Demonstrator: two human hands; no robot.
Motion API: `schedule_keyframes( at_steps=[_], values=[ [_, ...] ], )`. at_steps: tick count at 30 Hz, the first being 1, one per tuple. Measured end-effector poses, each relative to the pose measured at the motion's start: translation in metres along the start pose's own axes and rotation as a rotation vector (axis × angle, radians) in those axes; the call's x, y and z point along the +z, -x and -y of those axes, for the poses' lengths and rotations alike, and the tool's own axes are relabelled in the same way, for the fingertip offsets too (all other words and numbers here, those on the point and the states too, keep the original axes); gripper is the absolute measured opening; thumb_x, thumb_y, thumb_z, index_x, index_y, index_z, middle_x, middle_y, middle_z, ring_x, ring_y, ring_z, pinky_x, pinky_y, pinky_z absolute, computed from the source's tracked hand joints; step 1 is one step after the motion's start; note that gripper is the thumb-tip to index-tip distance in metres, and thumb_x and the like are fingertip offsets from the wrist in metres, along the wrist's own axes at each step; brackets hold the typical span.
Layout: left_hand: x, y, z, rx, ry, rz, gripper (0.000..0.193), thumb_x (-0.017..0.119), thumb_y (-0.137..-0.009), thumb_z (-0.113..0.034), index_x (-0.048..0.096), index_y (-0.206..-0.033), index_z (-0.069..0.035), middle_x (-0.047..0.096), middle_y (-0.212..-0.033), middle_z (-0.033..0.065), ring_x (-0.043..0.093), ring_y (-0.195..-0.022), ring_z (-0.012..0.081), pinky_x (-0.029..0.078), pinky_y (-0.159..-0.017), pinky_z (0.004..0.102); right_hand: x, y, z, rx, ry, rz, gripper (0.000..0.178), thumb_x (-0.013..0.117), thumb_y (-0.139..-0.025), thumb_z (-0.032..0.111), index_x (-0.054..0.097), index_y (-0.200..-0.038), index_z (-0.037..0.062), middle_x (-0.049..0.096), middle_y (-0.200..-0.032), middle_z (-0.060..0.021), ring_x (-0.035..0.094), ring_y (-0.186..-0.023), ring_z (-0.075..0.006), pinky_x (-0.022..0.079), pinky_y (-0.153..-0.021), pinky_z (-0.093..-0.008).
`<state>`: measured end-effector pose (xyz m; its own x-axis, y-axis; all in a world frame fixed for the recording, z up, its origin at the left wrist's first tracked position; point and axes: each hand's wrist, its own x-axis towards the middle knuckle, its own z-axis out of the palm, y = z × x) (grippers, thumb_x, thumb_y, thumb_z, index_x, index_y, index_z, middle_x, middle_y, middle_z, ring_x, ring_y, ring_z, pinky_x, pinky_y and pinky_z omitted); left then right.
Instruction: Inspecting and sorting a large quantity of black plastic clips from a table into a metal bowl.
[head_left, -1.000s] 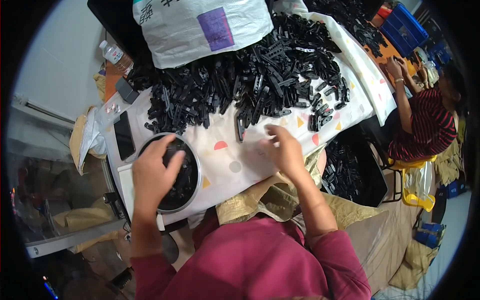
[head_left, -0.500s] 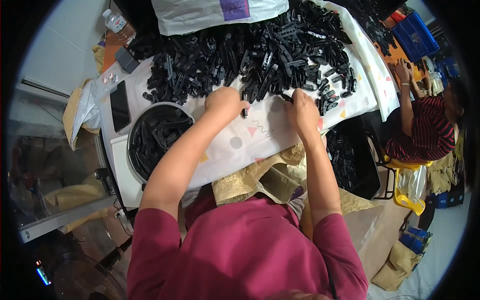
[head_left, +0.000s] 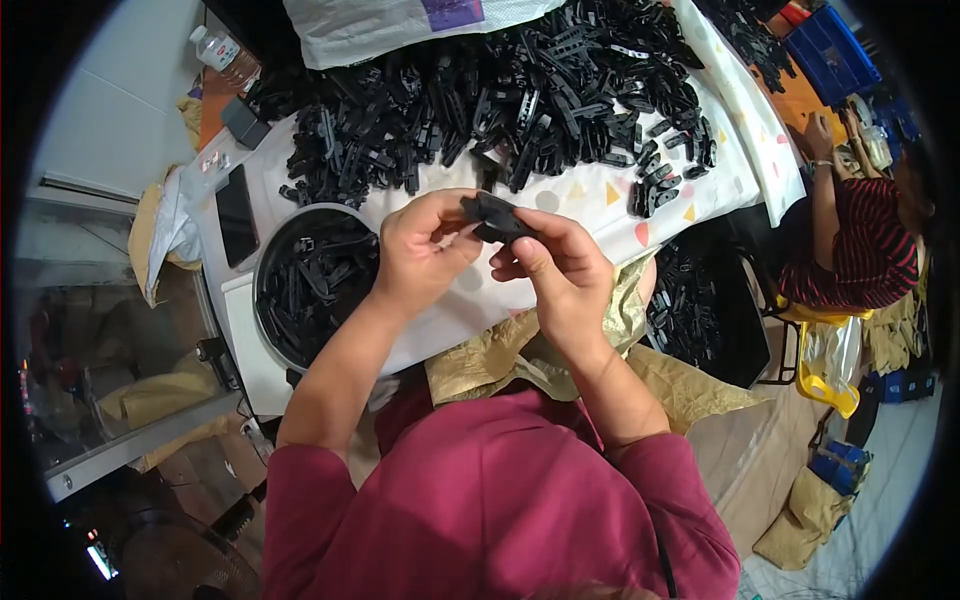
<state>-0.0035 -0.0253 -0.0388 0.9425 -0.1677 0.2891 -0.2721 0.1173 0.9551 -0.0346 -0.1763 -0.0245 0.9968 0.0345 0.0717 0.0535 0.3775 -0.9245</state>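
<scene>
Close together above the near part of the cloth-covered table, my left hand (head_left: 415,250) and my right hand (head_left: 570,285) both grip small black plastic parts (head_left: 495,218). The fingertips pinch them from either side; whether they are one piece or two pressed together is unclear, since fingers cover much of them. Just beyond my hands spreads a big heap of long, narrow black plastic parts (head_left: 440,115). A smaller loose cluster of black parts (head_left: 655,185) lies at its right end. By my left forearm stands a round grey-rimmed tub (head_left: 320,209) holding more black parts.
A phone (head_left: 237,218), a dark block (head_left: 243,122) and a bottle (head_left: 222,52) line the table's left side. A white sack (head_left: 370,35) lies behind the heap. Gold sheeting (head_left: 480,357) covers my lap. At right are a black bin (head_left: 742,345) and a seated person (head_left: 870,240).
Both hands have come back from the heap's near edge and met in the middle, raised over the cloth. The black parts are now held between them.
</scene>
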Motion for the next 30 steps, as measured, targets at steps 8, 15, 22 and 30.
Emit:
schedule_keyframes(
  at_steps=[8, 15, 22, 30],
  values=[
    [0.007, 0.014, -0.027, 0.071, 0.347, 0.143, 0.043, 0.056, -0.072, 0.008, 0.043, -0.111, 0.001, 0.051, -0.116, 0.0206, 0.053, -0.106, 0.0249, 0.044, -0.09, 0.0362, 0.002, 0.018, -0.002, -0.315, 0.391, 0.011, 0.026, 0.065, -0.077, 0.001, 0.058, -0.102, -0.0013, 0.063, -0.087, -0.0151, 0.063, -0.074, -0.0176, 0.052, -0.063, -0.025],
    [0.004, 0.021, -0.017, 0.19, 0.308, 0.069, 0.033, 0.063, -0.081, -0.008, 0.044, -0.106, 0.002, 0.056, -0.109, 0.0227, 0.054, -0.106, 0.0316, 0.045, -0.09, 0.0387, 0.006, 0.015, 0.009, -0.459, 0.662, 0.013, 0.031, 0.064, -0.079, 0.001, 0.053, -0.107, -0.0051, 0.058, -0.094, -0.0137, 0.059, -0.082, -0.0181, 0.05, -0.068, -0.0258],
    [-0.001, 0.013, -0.005, -0.244, 0.414, 0.01, 0.026, 0.059, -0.084, -0.008, 0.047, -0.106, -0.002, 0.058, -0.099, 0.0098, 0.056, -0.089, 0.0145, 0.045, -0.082, 0.0287, -0.009, 0.004, -0.012, -0.273, 0.804, 0.091, 0.031, 0.066, -0.078, 0.008, 0.054, -0.104, -0.0036, 0.06, -0.086, -0.0148, 0.061, -0.075, -0.0195, 0.05, -0.061, -0.0263],
    [-0.021, -0.079, 0.051, -0.045, -0.966, 0.111, 0.02, 0.058, -0.074, -0.007, 0.057, -0.094, -0.008, 0.057, -0.088, 0.0085, 0.058, -0.082, 0.0222, 0.047, -0.073, 0.0306, -0.065, -0.042, -0.039, 0.095, 1.144, -0.094, 0.025, 0.06, -0.079, 0.014, 0.058, -0.102, 0.0039, 0.062, -0.087, -0.015, 0.061, -0.073, -0.0283, 0.047, -0.066, -0.0352]
  ],
)
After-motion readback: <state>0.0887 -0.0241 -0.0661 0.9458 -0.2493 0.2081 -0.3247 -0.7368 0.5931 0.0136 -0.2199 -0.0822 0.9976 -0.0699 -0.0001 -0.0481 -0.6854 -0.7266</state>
